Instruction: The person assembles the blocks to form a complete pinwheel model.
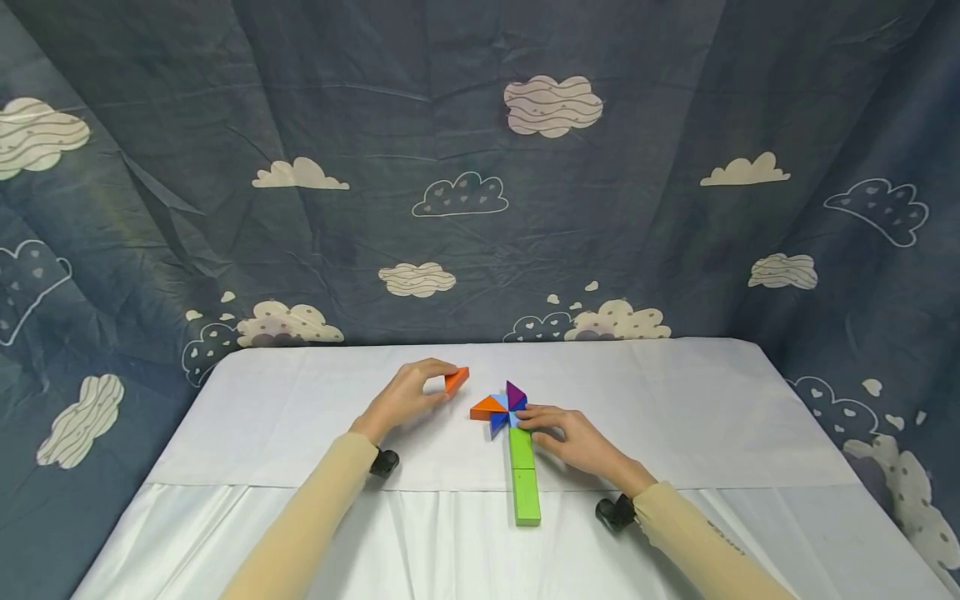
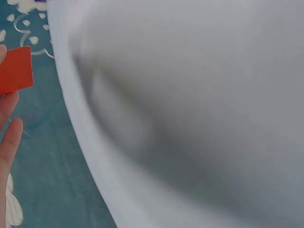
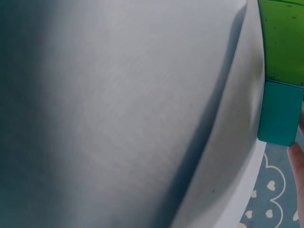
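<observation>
My left hand (image 1: 408, 393) pinches an orange block (image 1: 456, 380) between thumb and fingers, left of and behind a pinwheel-like group of blocks. In the left wrist view, the orange block (image 2: 16, 71) shows a flat face with fingertips at its edges. The group holds an orange triangular block (image 1: 488, 406), a purple triangular block (image 1: 514, 394), a dark blue triangular block (image 1: 498, 423) and light blue pieces. Two green blocks (image 1: 522, 448) run end to end toward the front. With its fingertips, my right hand (image 1: 576, 437) touches the group's right side, partly covering it.
A white cloth covers the table (image 1: 645, 392), with a crease across it. Behind hangs a dark blue curtain (image 1: 465, 250) with cloud prints. Black wrist cameras sit under both sleeves. In the right wrist view, a teal block face (image 3: 280, 114) adjoins a green block.
</observation>
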`<state>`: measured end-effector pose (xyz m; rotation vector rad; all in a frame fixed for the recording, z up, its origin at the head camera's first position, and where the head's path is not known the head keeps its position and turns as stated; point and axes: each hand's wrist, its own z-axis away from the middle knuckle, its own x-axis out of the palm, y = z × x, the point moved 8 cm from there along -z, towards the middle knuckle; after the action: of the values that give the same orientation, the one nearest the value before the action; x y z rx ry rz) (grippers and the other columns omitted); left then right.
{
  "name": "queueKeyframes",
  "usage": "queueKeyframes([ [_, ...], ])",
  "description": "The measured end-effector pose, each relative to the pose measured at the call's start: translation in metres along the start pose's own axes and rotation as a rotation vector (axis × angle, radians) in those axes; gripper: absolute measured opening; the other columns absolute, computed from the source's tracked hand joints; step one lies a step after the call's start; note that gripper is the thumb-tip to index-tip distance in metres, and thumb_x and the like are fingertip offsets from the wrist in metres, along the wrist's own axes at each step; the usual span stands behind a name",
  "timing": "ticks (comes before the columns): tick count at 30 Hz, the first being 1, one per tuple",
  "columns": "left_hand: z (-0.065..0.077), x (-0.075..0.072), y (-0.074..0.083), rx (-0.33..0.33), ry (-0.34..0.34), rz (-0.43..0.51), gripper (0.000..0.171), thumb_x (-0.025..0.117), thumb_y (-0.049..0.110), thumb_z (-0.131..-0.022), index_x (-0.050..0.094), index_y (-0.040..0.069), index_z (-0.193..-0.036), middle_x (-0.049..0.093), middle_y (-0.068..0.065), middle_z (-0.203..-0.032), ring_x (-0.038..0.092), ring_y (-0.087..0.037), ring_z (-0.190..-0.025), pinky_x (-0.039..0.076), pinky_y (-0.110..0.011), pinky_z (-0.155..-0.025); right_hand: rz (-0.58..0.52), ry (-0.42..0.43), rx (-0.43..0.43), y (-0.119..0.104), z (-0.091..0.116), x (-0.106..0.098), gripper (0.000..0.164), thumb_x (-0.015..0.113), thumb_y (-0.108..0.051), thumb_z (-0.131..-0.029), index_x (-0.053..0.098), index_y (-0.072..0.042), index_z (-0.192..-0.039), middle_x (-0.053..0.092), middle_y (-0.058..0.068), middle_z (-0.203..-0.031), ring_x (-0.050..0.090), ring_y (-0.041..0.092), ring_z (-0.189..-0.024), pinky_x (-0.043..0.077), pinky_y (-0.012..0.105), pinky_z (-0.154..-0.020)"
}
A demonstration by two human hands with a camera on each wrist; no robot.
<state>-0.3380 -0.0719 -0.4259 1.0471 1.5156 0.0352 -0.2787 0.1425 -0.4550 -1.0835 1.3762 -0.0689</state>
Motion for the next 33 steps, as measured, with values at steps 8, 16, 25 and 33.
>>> queueKeyframes([
  [8, 0.011, 0.004, 0.027, 0.089, 0.014, 0.030, 0.039, 0.074, 0.007, -0.083, 0.064, 0.001, -0.121, 0.063, -0.009, -0.120, 0.057, -0.023, -0.113, 0.044, -0.038, -0.099, 0.001, -0.006, 0.000, 0.001, 0.001, 0.001, 0.029, 0.059, -0.006, -0.093, 0.066, -0.003, -0.121, 0.058, 0.006, -0.132, 0.044, 0.032, -0.129, 0.031, 0.055, -0.105],
  [16, 0.025, 0.017, 0.052, 0.180, 0.002, 0.058, 0.037, 0.074, 0.011, -0.084, 0.065, 0.002, -0.119, 0.063, -0.006, -0.117, 0.058, -0.020, -0.111, 0.045, -0.035, -0.098, 0.003, -0.003, -0.006, -0.001, 0.000, 0.000, 0.029, 0.059, -0.006, -0.093, 0.066, -0.003, -0.121, 0.058, 0.007, -0.132, 0.044, 0.032, -0.129, 0.031, 0.056, -0.105],
  [25, 0.034, 0.038, 0.072, 0.196, -0.025, 0.010, 0.038, 0.074, 0.013, -0.085, 0.064, 0.003, -0.121, 0.062, -0.005, -0.119, 0.058, -0.020, -0.110, 0.046, -0.032, -0.097, -0.001, -0.004, -0.005, 0.000, 0.000, -0.001, 0.029, 0.059, -0.007, -0.093, 0.066, -0.003, -0.121, 0.057, 0.007, -0.132, 0.043, 0.033, -0.130, 0.030, 0.057, -0.105],
  [33, 0.035, 0.056, 0.077, 0.128, -0.037, -0.102, 0.040, 0.072, 0.020, -0.086, 0.064, 0.005, -0.122, 0.060, -0.006, -0.123, 0.057, -0.020, -0.112, 0.046, -0.032, -0.096, 0.000, 0.000, -0.011, 0.000, 0.000, -0.001, 0.029, 0.059, -0.006, -0.093, 0.066, -0.003, -0.121, 0.057, 0.006, -0.133, 0.043, 0.032, -0.130, 0.031, 0.057, -0.105],
])
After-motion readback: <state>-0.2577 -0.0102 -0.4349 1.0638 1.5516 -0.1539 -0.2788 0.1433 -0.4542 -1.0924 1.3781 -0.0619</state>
